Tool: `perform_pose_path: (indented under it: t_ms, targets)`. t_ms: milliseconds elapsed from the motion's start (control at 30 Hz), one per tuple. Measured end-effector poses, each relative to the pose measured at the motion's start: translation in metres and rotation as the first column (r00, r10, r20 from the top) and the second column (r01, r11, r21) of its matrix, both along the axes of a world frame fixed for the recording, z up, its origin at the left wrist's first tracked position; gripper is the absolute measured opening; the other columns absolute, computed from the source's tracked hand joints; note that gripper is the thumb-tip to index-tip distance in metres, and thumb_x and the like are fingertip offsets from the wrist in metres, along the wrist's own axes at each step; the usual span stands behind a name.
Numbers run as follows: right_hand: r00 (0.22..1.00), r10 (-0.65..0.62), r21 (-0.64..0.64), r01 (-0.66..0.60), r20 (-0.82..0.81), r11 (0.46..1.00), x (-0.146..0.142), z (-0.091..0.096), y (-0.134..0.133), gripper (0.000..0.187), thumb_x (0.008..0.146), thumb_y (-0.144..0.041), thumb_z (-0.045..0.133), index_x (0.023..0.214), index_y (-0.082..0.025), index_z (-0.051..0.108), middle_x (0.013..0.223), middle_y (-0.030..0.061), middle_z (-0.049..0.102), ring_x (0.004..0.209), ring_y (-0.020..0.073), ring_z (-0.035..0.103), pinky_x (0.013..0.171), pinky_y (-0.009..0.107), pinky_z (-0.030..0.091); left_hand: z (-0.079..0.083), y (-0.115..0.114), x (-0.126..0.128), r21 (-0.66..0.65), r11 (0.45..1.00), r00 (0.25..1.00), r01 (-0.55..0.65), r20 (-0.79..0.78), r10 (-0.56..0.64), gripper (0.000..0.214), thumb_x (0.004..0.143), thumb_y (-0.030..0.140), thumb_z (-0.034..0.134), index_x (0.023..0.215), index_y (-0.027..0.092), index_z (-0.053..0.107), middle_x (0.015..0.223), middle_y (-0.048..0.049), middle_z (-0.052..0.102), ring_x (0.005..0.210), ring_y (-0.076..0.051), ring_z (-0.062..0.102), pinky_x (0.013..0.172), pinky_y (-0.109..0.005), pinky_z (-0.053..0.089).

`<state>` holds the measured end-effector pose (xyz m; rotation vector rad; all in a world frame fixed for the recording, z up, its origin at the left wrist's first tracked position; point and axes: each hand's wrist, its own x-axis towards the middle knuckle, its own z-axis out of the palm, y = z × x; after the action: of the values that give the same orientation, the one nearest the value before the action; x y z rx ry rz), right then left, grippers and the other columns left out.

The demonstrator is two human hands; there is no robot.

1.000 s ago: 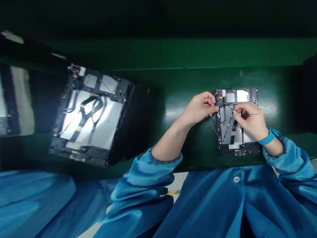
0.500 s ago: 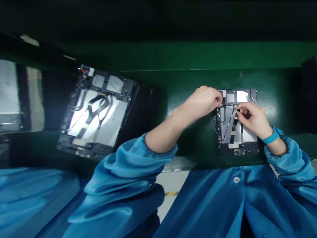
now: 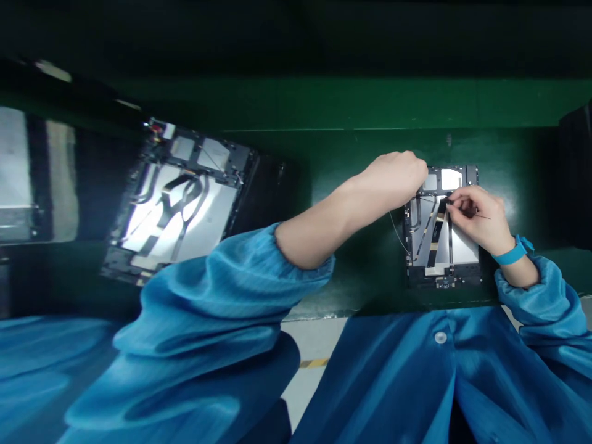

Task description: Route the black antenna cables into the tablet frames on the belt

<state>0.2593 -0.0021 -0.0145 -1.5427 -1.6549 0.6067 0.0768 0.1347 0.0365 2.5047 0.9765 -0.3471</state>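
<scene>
An opened tablet chassis [image 3: 441, 246] lies on the green bench, showing a silver plate, black flex cables and small shields at its top. My left hand [image 3: 393, 179] rests over its upper left corner, fingers curled and pressed down there. My right hand [image 3: 476, 219] pinches a thin black wire [image 3: 481, 216] above the tablet's upper middle. A thin wire loop [image 3: 396, 231] hangs off the chassis's left edge. A blue band is on my right wrist.
A second opened tablet chassis [image 3: 178, 206] lies tilted at the left on a dark tray. A reflective panel [image 3: 28, 176] sits at the far left. The green bench surface [image 3: 351, 148] has a raised back wall. My blue coat fills the foreground.
My left hand has moved up and right onto the tablet's upper left corner, the arm rising. My right hand shifted slightly up with the wire.
</scene>
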Motion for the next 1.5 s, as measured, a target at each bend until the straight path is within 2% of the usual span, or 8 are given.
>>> perform_pose_path:
  t_ms: [167,367,500,700,867,1000,1233,1500]
  targets:
    - [0.973,-0.209,0.002,0.21,0.102,0.978,0.009,0.004,0.008,0.006,0.085,-0.023,0.067,0.09,-0.025,0.065,0.076,-0.0007,0.071,0.068,0.0176,0.062,0.069,0.033,0.052,0.007,-0.029,-0.003,0.056,0.995,0.996,-0.082,0.025,0.08,0.016,0.089,0.009,0.058,0.095,0.011,0.073,0.092,-0.014,0.071,0.092,-0.031,0.071,0.086,-0.04,0.053]
    - [0.91,-0.059,0.056,0.039,0.411,0.998,0.012,0.001,0.021,0.018,0.084,-0.01,0.059,0.091,-0.024,0.067,0.078,0.002,0.072,0.081,0.0238,0.065,0.078,0.037,0.048,-0.001,-0.087,0.011,0.074,0.965,0.967,-0.251,-0.028,0.253,0.029,0.096,0.013,0.049,0.119,0.004,0.064,0.114,-0.0239,0.072,0.106,-0.035,0.072,0.085,-0.04,0.058]
    - [0.927,0.033,0.063,-0.06,0.374,0.996,0.018,0.004,0.014,0.018,0.083,-0.009,0.061,0.092,-0.024,0.068,0.075,0.0007,0.071,0.077,0.0223,0.065,0.074,0.035,0.048,-0.009,-0.1,0.019,0.103,0.945,0.95,-0.312,0.005,0.313,0.027,0.092,0.006,0.046,0.113,0.007,0.063,0.113,-0.0233,0.071,0.109,-0.036,0.071,0.087,-0.043,0.058]
    - [0.998,-0.055,-0.036,0.055,0.004,0.998,0.028,0.0,0.002,0.009,0.082,-0.019,0.069,0.089,-0.024,0.068,0.075,-0.0028,0.072,0.067,0.0151,0.063,0.069,0.03,0.051,-0.023,-0.098,0.01,-0.012,0.916,0.89,-0.402,0.231,0.394,0.01,0.093,0.017,0.054,0.102,0.017,0.058,0.094,-0.0111,0.072,0.092,-0.028,0.071,0.086,-0.042,0.057]
    - [0.939,-0.225,-0.18,0.181,-0.262,0.967,0.037,-0.011,0.006,0.015,0.076,-0.027,0.076,0.087,-0.022,0.067,0.07,-0.0032,0.069,0.06,0.0124,0.06,0.061,0.028,0.049,-0.034,-0.104,0.002,-0.053,0.911,0.823,-0.41,0.41,0.394,0.037,0.086,0.014,0.057,0.122,0.019,0.05,0.08,0.0002,0.064,0.078,-0.022,0.067,0.084,-0.04,0.054]
    - [0.908,-0.236,-0.237,0.159,-0.346,0.958,0.039,-0.016,0.01,0.017,0.074,-0.026,0.078,0.085,-0.022,0.065,0.069,-0.0034,0.068,0.063,0.0129,0.063,0.063,0.028,0.053,-0.039,-0.106,0.001,0.044,0.903,0.756,-0.427,0.566,0.329,0.05,0.088,0.021,0.061,0.135,0.019,0.047,0.094,-0.0035,0.068,0.094,-0.025,0.066,0.095,-0.044,0.05]
    - [0.89,-0.245,-0.26,0.15,-0.384,0.954,0.039,-0.017,0.011,0.022,0.072,-0.028,0.082,0.084,-0.022,0.064,0.068,-0.0041,0.067,0.063,0.0136,0.065,0.066,0.03,0.056,-0.041,-0.065,0.025,0.008,0.968,0.859,-0.253,0.462,0.221,0.015,0.095,0.023,0.059,0.105,0.02,0.069,0.101,-0.0073,0.072,0.101,-0.026,0.063,0.094,-0.041,0.046]
    - [0.883,-0.244,-0.274,0.139,-0.401,0.952,0.044,-0.017,0.012,0.025,0.071,-0.027,0.085,0.082,-0.022,0.063,0.067,-0.0042,0.066,0.063,0.0131,0.065,0.064,0.028,0.054,-0.033,-0.029,0.035,-0.116,0.99,0.906,-0.077,0.407,0.118,0.013,0.09,0.021,0.06,0.085,0.019,0.072,0.087,-0.0037,0.07,0.087,-0.021,0.063,0.094,-0.039,0.05]
